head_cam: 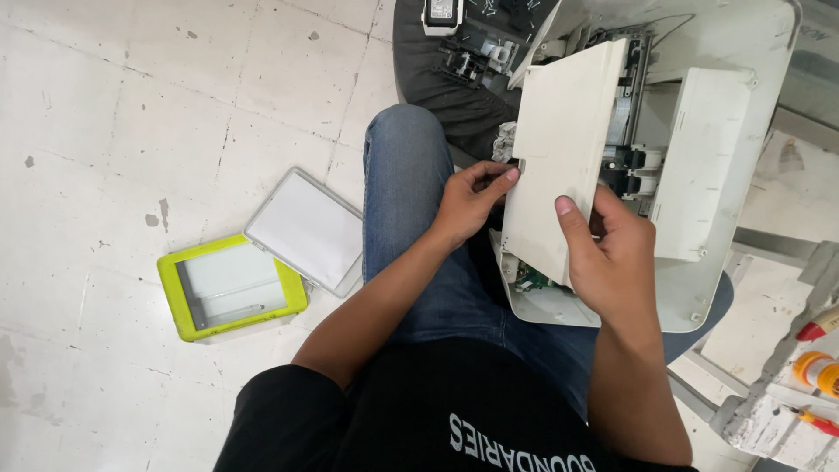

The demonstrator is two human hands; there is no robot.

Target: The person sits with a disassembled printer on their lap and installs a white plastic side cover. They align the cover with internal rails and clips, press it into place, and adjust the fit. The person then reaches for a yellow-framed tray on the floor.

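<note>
One white printer panel [564, 157], long axis running top-right to bottom-left; left hand [468, 203] pinching its edge, right hand [607, 258] gripping lower corner. One opened printer [699, 175] beneath. Two scanner parts on floor [105, 114]: green-framed scanner bed [229, 286], white lid [306, 230].

a small rectangular screen [442, 10] with a pale face and dark frame sits on a little device at the top edge, on a dark seat above the person's knee. no clear packages, labels or signs show elsewhere; the shirt's white lettering at the bottom is print on cloth, not a label.
</note>
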